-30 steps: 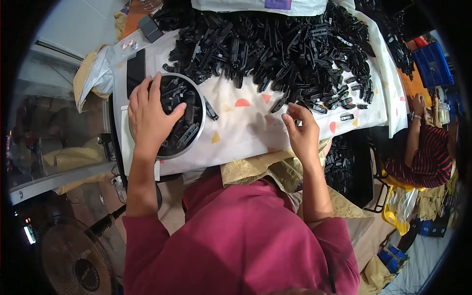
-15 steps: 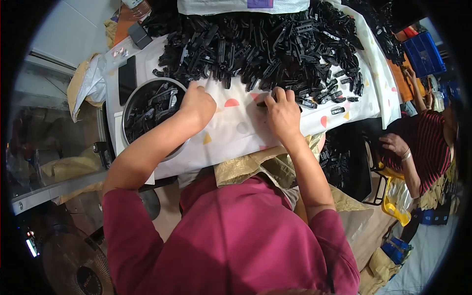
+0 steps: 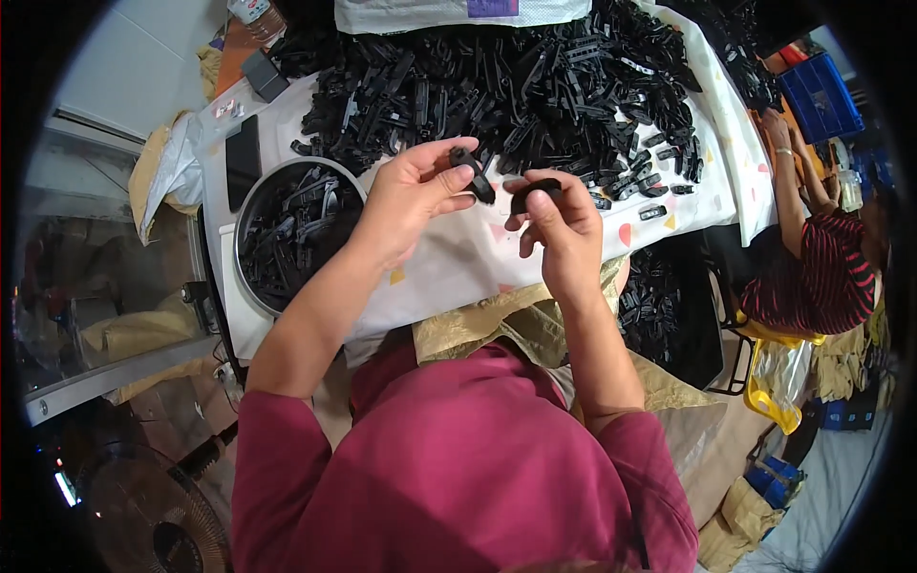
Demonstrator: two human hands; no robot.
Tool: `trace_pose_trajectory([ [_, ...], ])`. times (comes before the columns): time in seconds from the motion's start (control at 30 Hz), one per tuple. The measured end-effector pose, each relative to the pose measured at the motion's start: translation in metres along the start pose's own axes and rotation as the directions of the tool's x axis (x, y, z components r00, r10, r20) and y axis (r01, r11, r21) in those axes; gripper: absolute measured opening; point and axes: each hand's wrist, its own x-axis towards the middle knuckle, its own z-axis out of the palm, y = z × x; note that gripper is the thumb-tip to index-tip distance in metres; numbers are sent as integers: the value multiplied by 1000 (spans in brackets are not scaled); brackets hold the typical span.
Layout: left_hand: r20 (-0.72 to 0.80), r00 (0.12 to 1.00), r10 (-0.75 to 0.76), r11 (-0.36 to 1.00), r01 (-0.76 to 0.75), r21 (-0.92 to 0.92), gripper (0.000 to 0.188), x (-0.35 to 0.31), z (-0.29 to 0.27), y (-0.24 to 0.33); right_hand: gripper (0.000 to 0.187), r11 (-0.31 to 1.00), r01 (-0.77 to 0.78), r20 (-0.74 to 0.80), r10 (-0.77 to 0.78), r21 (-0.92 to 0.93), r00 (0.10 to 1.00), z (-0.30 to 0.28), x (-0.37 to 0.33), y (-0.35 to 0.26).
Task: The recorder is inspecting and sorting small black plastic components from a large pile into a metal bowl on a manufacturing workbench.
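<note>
Above the white patterned tablecloth (image 3: 449,277), my left hand (image 3: 411,196) pinches a short black plastic part (image 3: 472,176) between thumb and fingers. A hand's width to its right, my right hand (image 3: 567,229) grips a dark, rounded black piece (image 3: 537,194); its exact kind is hard to make out. The two pieces are close but apart. Behind both hands spreads a large heap of black plastic parts (image 3: 458,86). Left of my left forearm stands a round metal-rimmed bowl (image 3: 242,222) holding similar black parts.
A black phone (image 3: 243,162) lies by the bowl, with a dark box (image 3: 266,74) beyond it. A white sack (image 3: 458,14) rests behind the heap. Below the table's right side is a black container (image 3: 702,334) of parts. Another person (image 3: 812,277) works at the far right.
My left hand has come right from beside the bowl and lifted, now with a black part in it. My right hand has turned, raising its piece. The other person's arms reach farther forward.
</note>
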Motion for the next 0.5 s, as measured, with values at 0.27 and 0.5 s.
trace_pose_trajectory([
  [0.27, -84, 975, 207, 917, -224, -329, 22, -18, 23, -11, 26, 944, 100, -67, -83, 313, 994, 23, -26, -1],
  [0.5, 73, 899, 431, 875, -397, -275, 33, -36, 26, -23, 30, 949, 157, -107, -132, 272, 985, 34, -28, -1],
])
